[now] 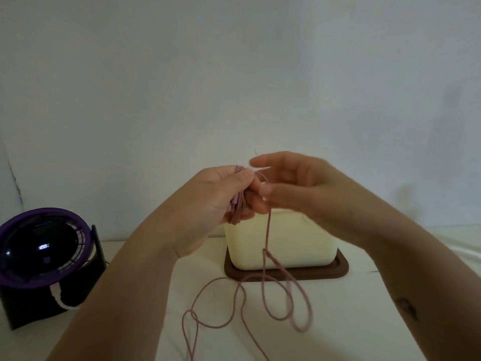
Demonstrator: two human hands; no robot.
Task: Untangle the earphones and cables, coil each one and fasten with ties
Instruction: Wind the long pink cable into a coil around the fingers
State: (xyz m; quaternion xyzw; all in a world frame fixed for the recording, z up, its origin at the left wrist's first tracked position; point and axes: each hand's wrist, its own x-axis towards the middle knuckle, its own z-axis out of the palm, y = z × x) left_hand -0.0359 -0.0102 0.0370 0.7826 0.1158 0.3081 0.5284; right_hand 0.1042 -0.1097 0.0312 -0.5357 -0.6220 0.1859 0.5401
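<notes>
A pink cable [265,295] hangs from my raised hands and lies in loose loops on the white surface below. My left hand [221,196] grips a small bundle of coiled turns of that cable [237,204] between thumb and fingers. Right beside it, my right hand [289,183] has its upper fingers stretched out, and the hanging strand runs down from under its lower fingers. Whether those fingers pinch the strand is blurred.
A cream box on a brown lid [286,274] stands behind the cable loops. At the left sits a purple and black desk fan [44,256] with a white cord. A plain wall rises behind.
</notes>
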